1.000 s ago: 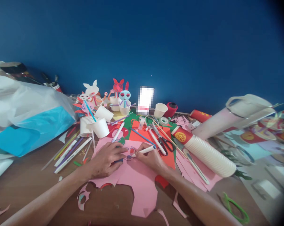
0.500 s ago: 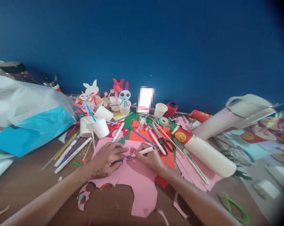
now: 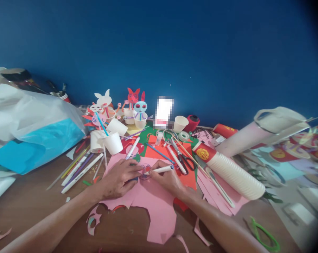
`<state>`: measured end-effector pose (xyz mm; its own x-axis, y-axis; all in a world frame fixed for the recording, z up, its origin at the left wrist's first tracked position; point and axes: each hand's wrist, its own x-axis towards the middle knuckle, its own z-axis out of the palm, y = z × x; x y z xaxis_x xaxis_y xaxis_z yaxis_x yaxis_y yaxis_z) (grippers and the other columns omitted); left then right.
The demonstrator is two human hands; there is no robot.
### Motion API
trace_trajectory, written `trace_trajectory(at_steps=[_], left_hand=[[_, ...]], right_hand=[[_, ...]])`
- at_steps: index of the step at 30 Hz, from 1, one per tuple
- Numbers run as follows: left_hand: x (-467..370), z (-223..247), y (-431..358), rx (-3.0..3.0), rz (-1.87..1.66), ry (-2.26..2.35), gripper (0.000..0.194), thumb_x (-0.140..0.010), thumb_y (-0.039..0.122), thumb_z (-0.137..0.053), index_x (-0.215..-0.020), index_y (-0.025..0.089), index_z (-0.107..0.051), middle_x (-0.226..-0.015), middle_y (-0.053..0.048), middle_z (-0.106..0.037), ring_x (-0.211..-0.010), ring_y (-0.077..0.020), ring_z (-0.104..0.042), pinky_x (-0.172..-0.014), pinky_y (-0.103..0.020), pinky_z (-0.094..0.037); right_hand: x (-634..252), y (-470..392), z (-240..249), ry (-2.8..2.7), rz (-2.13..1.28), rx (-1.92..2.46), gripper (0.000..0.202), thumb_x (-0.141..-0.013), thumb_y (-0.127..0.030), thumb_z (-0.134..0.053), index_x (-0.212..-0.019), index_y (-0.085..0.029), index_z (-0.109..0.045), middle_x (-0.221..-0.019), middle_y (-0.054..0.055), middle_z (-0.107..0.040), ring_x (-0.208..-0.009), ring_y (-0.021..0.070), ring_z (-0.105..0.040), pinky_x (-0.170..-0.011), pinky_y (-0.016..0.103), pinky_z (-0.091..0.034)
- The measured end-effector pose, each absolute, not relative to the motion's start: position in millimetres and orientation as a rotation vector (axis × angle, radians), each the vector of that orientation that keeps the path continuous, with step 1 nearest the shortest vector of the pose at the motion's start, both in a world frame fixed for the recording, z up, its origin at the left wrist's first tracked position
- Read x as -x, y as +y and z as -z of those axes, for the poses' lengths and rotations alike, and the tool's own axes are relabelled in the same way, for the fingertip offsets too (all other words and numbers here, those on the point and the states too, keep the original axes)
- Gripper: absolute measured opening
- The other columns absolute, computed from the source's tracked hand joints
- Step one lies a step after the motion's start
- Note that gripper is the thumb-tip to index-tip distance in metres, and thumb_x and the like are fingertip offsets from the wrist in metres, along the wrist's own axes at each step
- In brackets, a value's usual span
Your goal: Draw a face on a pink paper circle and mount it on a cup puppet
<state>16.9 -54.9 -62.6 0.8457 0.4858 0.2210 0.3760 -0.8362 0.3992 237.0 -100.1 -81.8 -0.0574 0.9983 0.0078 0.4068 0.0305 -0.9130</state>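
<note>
Head view: right hand [image 3: 166,176] pinches white plastic marker [image 3: 163,169] at round pink paper face [image 3: 144,176], eyes [image 3: 146,165] drawn, remainder and grip of left hand [image 3: 121,178] unclear.

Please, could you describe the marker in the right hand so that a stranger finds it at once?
Below the blue wall, a large pink sheet lies on the brown table. Over its upper part, the right hand holds a white marker with a blue end. Unlike the other white markers nearby, which lie loose, this one is gripped.
</note>
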Motion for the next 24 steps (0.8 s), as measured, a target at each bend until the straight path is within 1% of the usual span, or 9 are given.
trace_trajectory(at_steps=[4, 9, 16, 24], left_hand=[[-15.8, 67.0, -53.4, -2.67, -0.458, 0.644, 0.04, -0.087, 0.015, -0.052, -0.126, 0.024, -0.054, -0.124, -0.006, -0.061, -0.115, -0.0254, -0.046, -0.095, -0.044, -0.041], [-14.5, 73.5, -51.9, -2.668, -0.466, 0.64, 0.045, -0.087, 0.015, -0.054, -0.13, 0.026, -0.051, -0.125, -0.005, -0.061, -0.116, -0.0255, -0.045, -0.095, -0.044, -0.04], [-15.1, 71.6, -52.7, -2.669, -0.425, 0.652, 0.04, -0.087, 0.015, -0.053, -0.127, 0.024, -0.054, -0.126, -0.005, -0.06, -0.117, -0.0259, -0.044, -0.095, -0.045, -0.039], [-15.3, 72.5, -52.5, -2.652, -0.46, 0.639, 0.042, -0.087, 0.016, -0.053, -0.129, 0.024, -0.052, -0.124, -0.006, -0.061, -0.116, -0.026, -0.044, -0.095, -0.045, -0.04]], right_hand=[[-235.9, -100.1, 81.5, -1.578, -0.995, 1.474, 0.011, -0.079, -0.023, -0.059, -0.07, -0.02, -0.054, -0.061, -0.003, -0.06, -0.054, 0.0113, -0.051, -0.049, 0.021, -0.036], [-234.2, -100.2, 79.4, -1.581, -0.994, 1.474, 0.013, -0.079, -0.024, -0.058, -0.067, -0.021, -0.054, -0.058, -0.003, -0.057, -0.052, 0.0111, -0.049, -0.047, 0.02, -0.035], [-233.7, -100.2, 78.6, -1.613, -0.939, 1.486, 0.012, -0.078, -0.023, -0.058, -0.066, -0.021, -0.055, -0.057, -0.004, -0.057, -0.05, 0.0106, -0.048, -0.047, 0.02, -0.033], [-232.6, -99.9, 79.1, -1.662, -0.89, 1.5, 0.012, -0.078, -0.021, -0.057, -0.066, -0.021, -0.055, -0.057, -0.004, -0.058, -0.05, 0.0104, -0.049, -0.047, 0.02, -0.033]])
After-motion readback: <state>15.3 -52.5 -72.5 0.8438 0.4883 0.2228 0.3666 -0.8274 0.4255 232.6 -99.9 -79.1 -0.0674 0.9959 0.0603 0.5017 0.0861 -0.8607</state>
